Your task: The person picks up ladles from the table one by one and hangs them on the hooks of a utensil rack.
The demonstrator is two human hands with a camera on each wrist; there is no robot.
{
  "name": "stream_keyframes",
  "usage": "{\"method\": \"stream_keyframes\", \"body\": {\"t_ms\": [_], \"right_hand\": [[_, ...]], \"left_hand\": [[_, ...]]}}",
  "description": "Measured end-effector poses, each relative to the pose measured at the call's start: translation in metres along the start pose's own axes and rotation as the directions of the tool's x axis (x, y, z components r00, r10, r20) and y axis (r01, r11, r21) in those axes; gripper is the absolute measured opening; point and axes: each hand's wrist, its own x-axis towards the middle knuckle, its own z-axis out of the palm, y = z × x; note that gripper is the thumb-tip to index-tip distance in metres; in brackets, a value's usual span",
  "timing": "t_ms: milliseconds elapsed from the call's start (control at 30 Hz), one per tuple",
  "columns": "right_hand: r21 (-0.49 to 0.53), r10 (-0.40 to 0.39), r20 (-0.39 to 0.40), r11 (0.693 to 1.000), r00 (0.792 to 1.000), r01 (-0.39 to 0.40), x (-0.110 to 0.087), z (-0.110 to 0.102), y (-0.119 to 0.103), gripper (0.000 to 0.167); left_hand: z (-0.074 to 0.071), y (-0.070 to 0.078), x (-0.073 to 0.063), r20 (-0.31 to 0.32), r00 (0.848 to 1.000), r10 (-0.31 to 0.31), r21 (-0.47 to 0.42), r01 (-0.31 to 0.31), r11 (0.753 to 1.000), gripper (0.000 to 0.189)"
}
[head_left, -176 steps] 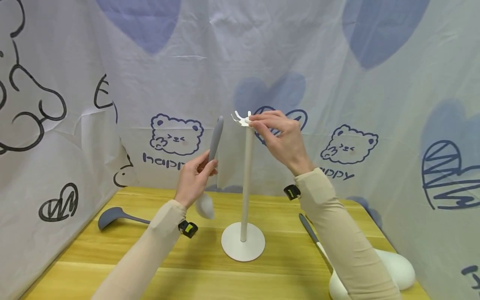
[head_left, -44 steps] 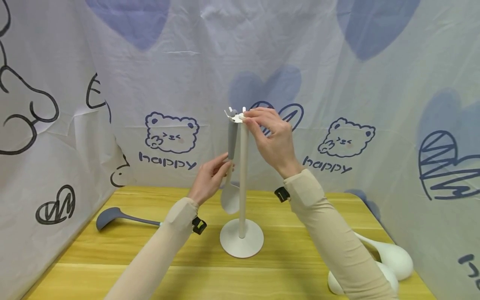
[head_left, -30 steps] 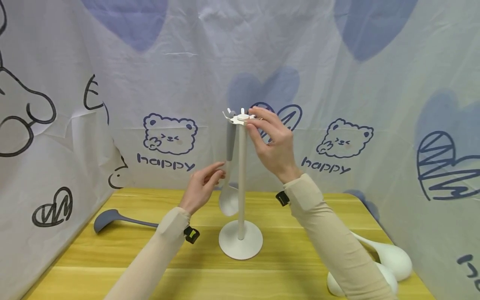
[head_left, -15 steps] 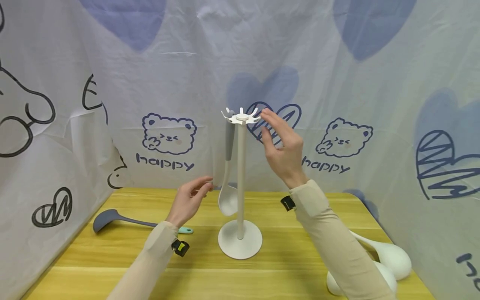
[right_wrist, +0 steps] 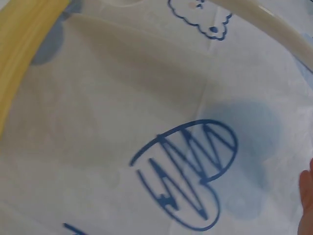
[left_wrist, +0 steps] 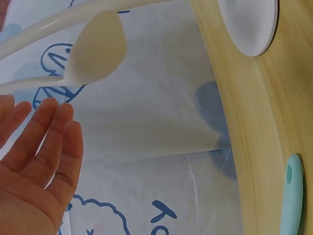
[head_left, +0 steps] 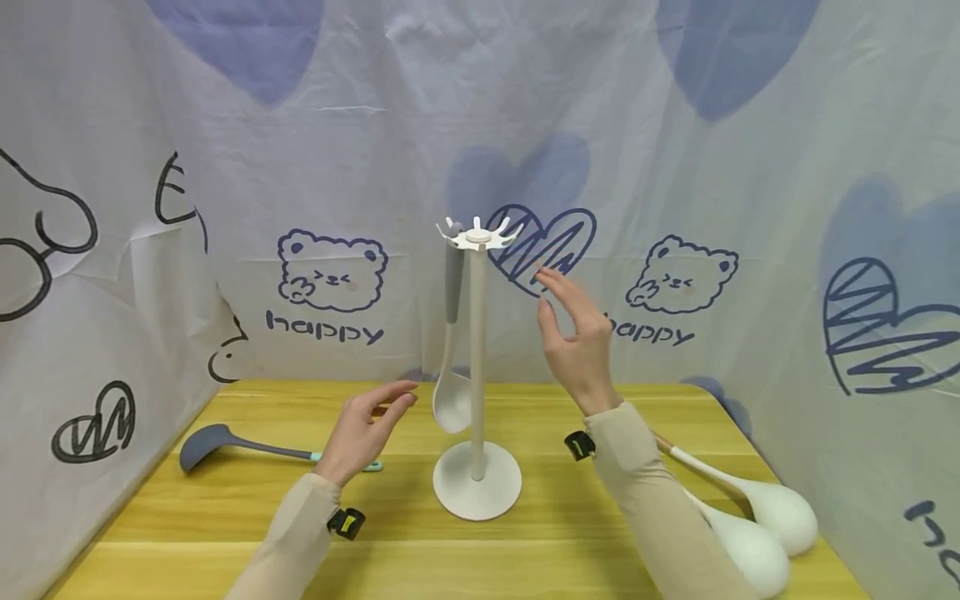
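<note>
A white spoon (head_left: 453, 404) with a grey handle hangs upright from a hook of the white utensil stand (head_left: 477, 358), just left of its pole. My left hand (head_left: 360, 433) is lower left of it, fingers loosely bent, holding nothing. In the left wrist view the spoon's bowl (left_wrist: 100, 51) is close to the fingertips but apart from them. My right hand (head_left: 581, 346) hovers to the right of the pole, fingers apart and nothing in its grasp. Only a sliver of that right hand (right_wrist: 306, 200) enters the right wrist view.
Behind my left hand a dark blue-grey ladle (head_left: 258, 447) with a mint handle end lies on the wooden table (head_left: 420, 554). Two white ladles (head_left: 783, 512) lie at the right, partly behind my right sleeve. A printed cloth (head_left: 360, 167) hangs behind and at the sides.
My left hand, which held the spoon beside the stand, has let go and drawn down and left; the spoon now hangs. My right hand has released the stand's top and moved down and right.
</note>
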Motion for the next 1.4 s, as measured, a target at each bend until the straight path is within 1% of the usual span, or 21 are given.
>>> {"method": "stream_keyframes", "body": {"t_ms": [100, 167, 267, 367, 433, 567, 733, 833, 933, 1000, 1067, 1200, 1333, 1400], "right_hand": [[-0.044, 0.077, 0.052, 0.996, 0.996, -0.075, -0.017, -0.004, 0.005, 0.031], [-0.079, 0.116, 0.105, 0.991, 0.988, -0.108, -0.027, -0.007, 0.009, 0.032], [-0.122, 0.158, 0.179, 0.983, 0.971, -0.137, -0.037, -0.009, 0.011, 0.031], [-0.154, 0.189, 0.224, 0.976, 0.956, -0.157, -0.042, -0.012, 0.012, 0.030], [-0.171, 0.220, 0.238, 0.968, 0.946, -0.182, -0.046, -0.015, 0.012, 0.030], [-0.200, 0.296, 0.270, 0.948, 0.916, -0.248, -0.054, -0.020, 0.014, 0.031], [-0.205, 0.388, 0.285, 0.918, 0.877, -0.340, -0.069, -0.025, 0.020, 0.032], [-0.217, 0.414, 0.288, 0.906, 0.864, -0.362, -0.080, -0.028, 0.025, 0.031], [-0.251, 0.420, 0.299, 0.901, 0.857, -0.354, -0.092, -0.028, 0.030, 0.030], [-0.272, 0.433, 0.311, 0.894, 0.846, -0.357, -0.100, -0.028, 0.032, 0.029], [-0.294, 0.452, 0.327, 0.883, 0.830, -0.365, -0.106, -0.028, 0.034, 0.030], [-0.338, 0.515, 0.343, 0.848, 0.786, -0.408, -0.118, -0.029, 0.036, 0.031], [-0.367, 0.566, 0.342, 0.815, 0.750, -0.448, -0.127, -0.029, 0.037, 0.032], [-0.368, 0.577, 0.344, 0.809, 0.740, -0.459, -0.130, -0.028, 0.037, 0.032]], "left_hand": [[-0.002, -0.001, -0.004, 0.001, 1.000, -0.007, 0.010, 0.007, 1.000, 0.031], [-0.003, -0.001, -0.006, 0.002, 1.000, -0.008, 0.007, 0.008, 1.000, 0.032], [-0.003, -0.002, -0.007, -0.007, 1.000, -0.010, 0.000, 0.010, 1.000, 0.032], [-0.003, -0.003, -0.007, -0.019, 1.000, -0.011, 0.002, 0.011, 1.000, 0.032], [-0.003, -0.004, -0.007, -0.023, 1.000, -0.009, 0.006, 0.010, 1.000, 0.033], [-0.005, -0.006, -0.006, -0.028, 1.000, -0.006, 0.027, 0.006, 1.000, 0.035], [-0.010, -0.015, -0.004, -0.035, 0.999, -0.004, 0.077, 0.007, 0.997, 0.034], [-0.013, -0.022, -0.005, -0.015, 1.000, -0.018, 0.109, 0.019, 0.994, 0.034], [-0.017, -0.027, -0.006, 0.008, 0.999, -0.039, 0.137, 0.037, 0.990, 0.035], [-0.019, -0.029, -0.006, 0.023, 0.999, -0.046, 0.152, 0.042, 0.988, 0.035], [-0.021, -0.031, -0.007, 0.036, 0.998, -0.047, 0.165, 0.040, 0.985, 0.034], [-0.025, -0.034, -0.008, 0.060, 0.997, -0.049, 0.188, 0.036, 0.981, 0.033], [-0.030, -0.038, -0.009, 0.085, 0.993, -0.087, 0.214, 0.067, 0.974, 0.036], [-0.033, -0.042, -0.010, 0.093, 0.990, -0.110, 0.233, 0.086, 0.969, 0.037]]}}
